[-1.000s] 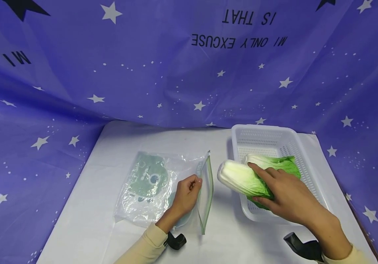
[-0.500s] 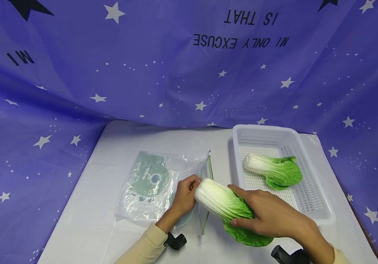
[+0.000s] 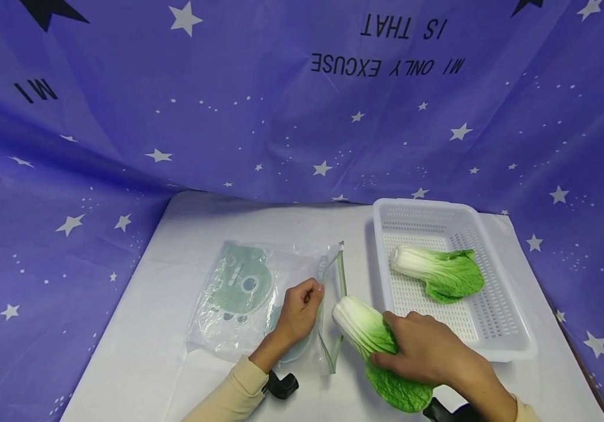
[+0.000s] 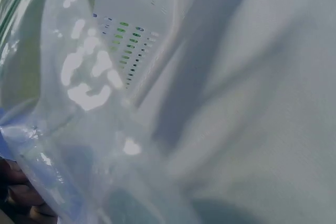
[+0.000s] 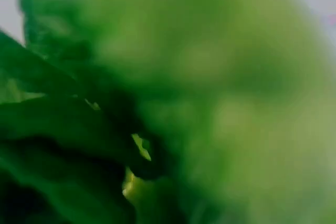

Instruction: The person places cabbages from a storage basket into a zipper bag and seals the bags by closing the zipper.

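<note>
Just off the near left corner of the white basket [image 3: 513,353], the right hand [image 3: 428,350] grasps a cabbage [image 3: 357,321] with fingers and thumb around its leafy part, the pale stalk end toward the basket's left side and close by the mouth of a clear bag [image 3: 246,284]. Left of the basket, the left hand [image 3: 298,312] pinches that bag's edge in curled fingers, the bag lying flat on the white table [image 3: 159,328]. Inside the basket rests a second cabbage [image 3: 439,272], and beyond the basket hangs a starry purple cloth [image 3: 281,129].
</note>
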Demonstrator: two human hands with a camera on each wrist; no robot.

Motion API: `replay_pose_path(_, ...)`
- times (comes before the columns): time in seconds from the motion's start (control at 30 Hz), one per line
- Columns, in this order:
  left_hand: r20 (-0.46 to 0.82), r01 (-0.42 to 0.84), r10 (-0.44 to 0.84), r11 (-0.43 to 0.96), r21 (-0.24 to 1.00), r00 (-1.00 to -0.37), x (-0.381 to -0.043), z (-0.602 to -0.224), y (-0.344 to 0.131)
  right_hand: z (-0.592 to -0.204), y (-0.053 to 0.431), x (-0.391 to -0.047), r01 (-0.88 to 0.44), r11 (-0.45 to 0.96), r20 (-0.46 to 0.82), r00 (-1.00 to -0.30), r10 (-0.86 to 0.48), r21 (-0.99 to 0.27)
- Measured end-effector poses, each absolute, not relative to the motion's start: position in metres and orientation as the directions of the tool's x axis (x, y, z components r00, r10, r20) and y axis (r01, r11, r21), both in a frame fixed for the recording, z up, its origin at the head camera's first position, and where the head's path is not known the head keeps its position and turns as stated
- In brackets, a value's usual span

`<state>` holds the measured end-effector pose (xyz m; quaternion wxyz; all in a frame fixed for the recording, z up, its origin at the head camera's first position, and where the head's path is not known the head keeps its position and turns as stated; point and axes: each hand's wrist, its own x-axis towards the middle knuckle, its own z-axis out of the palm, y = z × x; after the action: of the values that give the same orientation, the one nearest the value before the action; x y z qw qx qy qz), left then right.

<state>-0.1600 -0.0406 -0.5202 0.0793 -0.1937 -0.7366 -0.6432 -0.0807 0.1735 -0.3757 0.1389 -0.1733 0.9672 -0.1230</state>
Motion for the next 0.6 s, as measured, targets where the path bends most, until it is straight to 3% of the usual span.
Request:
replay_pose_path(0.3, 0.414, 0.437, 0.195, 0.095, 0.894, -0.889, -0.151, -0.505, -0.040, -0.392, 0.151, -0.087, -0.197, 0.930, -0.156, -0.954, -0.255, -0.311)
replay_pose_path(0.6, 0.504, 0.530, 0.254, 0.041, 0.847, -0.825, -0.143, -0.476, -0.039, -0.404, 0.147, -0.103, -0.084, 0.929, -0.145, -0.979, -0.145, -0.361)
